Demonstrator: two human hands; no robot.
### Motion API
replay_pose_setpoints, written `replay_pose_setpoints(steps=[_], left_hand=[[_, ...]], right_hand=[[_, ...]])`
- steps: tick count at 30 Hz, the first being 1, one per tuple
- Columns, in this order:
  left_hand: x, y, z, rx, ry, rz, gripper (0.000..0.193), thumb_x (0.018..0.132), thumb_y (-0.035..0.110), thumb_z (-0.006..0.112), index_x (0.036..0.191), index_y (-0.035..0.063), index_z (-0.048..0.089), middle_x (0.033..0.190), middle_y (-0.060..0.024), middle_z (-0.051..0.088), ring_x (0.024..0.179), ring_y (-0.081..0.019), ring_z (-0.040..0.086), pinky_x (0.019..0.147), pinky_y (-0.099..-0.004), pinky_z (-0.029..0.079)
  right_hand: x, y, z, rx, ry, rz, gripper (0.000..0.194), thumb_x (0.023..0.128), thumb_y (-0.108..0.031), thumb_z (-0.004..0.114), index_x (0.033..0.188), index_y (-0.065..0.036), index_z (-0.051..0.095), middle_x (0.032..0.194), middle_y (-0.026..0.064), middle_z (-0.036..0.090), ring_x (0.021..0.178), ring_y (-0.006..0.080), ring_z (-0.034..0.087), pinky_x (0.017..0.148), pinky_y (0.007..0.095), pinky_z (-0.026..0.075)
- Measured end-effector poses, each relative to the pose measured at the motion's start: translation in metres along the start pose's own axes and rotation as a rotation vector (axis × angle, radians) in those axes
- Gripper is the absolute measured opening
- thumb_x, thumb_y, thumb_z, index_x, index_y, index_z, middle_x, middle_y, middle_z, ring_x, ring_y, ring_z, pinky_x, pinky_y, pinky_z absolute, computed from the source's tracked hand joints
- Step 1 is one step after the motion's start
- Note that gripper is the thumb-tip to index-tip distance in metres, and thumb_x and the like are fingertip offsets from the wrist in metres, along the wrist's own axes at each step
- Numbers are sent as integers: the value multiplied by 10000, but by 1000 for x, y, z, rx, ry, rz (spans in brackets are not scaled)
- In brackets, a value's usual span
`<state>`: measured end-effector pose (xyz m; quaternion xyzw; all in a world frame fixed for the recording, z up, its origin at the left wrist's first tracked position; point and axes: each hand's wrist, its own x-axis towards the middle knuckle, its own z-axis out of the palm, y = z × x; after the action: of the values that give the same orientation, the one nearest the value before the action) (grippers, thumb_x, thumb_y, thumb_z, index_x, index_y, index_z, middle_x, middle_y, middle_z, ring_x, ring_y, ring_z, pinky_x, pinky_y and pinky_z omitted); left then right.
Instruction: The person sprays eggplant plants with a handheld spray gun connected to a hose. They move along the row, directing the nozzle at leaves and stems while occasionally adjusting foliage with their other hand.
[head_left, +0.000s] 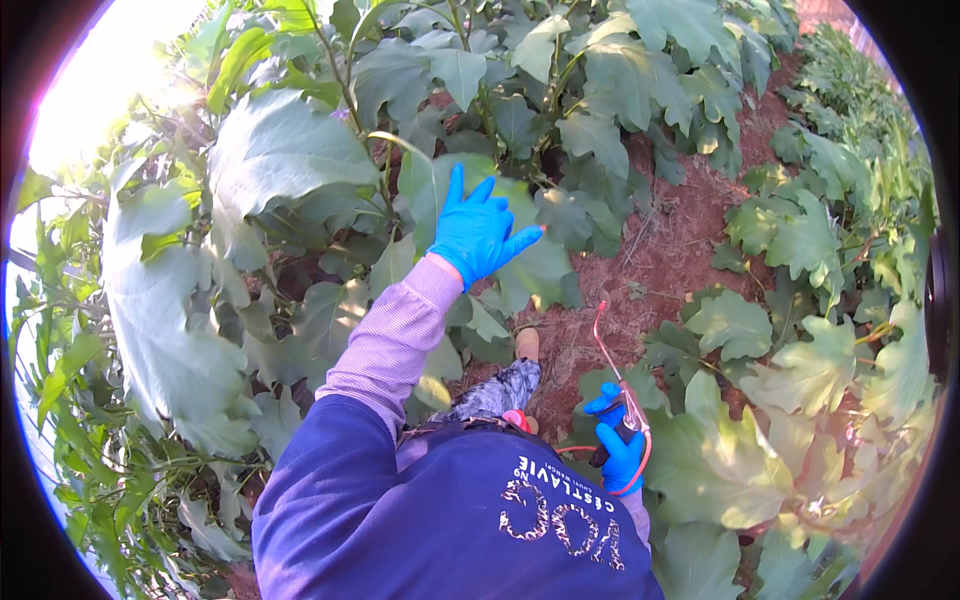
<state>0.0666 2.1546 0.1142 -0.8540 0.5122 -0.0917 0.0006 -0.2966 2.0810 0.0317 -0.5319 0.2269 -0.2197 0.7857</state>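
Note:
My left hand, in a blue glove, reaches over a large lobed leaf of a tall leafy plant, its fingers spread. The gloved palm faces down; whether it touches the leaf is hard to tell. Lower right, my right hand, also in a blue glove, is closed around the dark handle of a hand-held tool. That tool has a thin wand with a reddish tip pointing up, and a thin red tube loops beside it. Several broad leaves surround my left arm.
Dense plants stand at the left and top, with a big pale leaf near my left arm. Another row of plants grows at the right. Between the rows runs reddish soil with dry stalks. One of my shoes shows below.

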Motion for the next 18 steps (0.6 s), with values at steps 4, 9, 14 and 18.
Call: replay_pose_setpoints(steps=[4,9,14,18], left_hand=[[20,-15,41,90,-414,-178,598,912,622,416,1027,135,743,1039,-116,700,1157,-301,560,1161,-590,104],[24,-38,84,-88,-456,-289,469,885,537,518,954,131,741,920,-118,700,958,-290,652,1152,-571,164],[23,-53,105,-196,-357,-320,376,869,468,559,866,130,725,835,-123,692,872,-297,667,1129,-556,235],[23,-51,117,-302,-258,-330,320,844,429,583,873,132,700,769,-118,674,846,-303,660,1091,-568,277]], right_hand=[[58,-23,-12,-90,42,-37,633,785,-80,654,1377,34,459,1081,71,611,1054,177,576,989,336,423],[164,-66,-7,-189,-82,-84,673,776,-35,602,1422,8,421,1256,123,571,1074,240,595,995,405,442],[274,-89,52,-200,-581,-77,688,731,33,657,1388,4,455,1306,99,561,1087,186,578,995,332,439],[336,-97,135,-130,-1012,57,703,764,15,682,1416,12,422,1326,90,550,1136,151,542,987,294,422]])
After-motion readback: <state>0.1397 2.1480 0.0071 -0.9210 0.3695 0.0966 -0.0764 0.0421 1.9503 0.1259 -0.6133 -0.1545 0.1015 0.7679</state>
